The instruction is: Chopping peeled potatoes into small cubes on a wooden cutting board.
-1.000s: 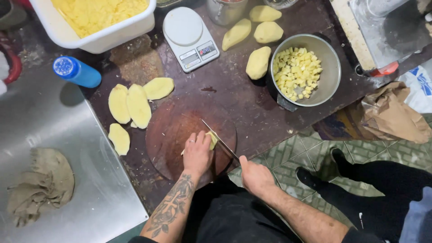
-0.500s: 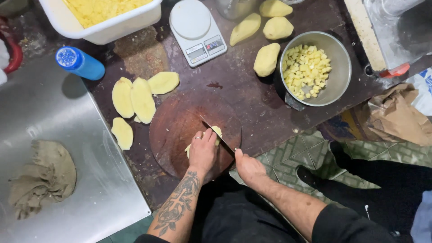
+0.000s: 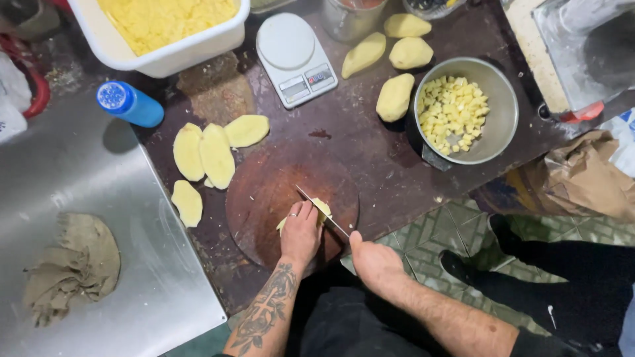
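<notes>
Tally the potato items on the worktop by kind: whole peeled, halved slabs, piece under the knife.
Whole peeled potatoes: 4
Halved slabs left of the round board: 4
Piece being cut, held by the left hand: 1
Total: 9

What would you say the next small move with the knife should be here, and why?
Probably press the knife down through the potato piece once more. The right hand has the blade angled across the piece on the round board, the left hand pins it down, and it does not yet look diced like the cubes in the metal bowl.
</notes>
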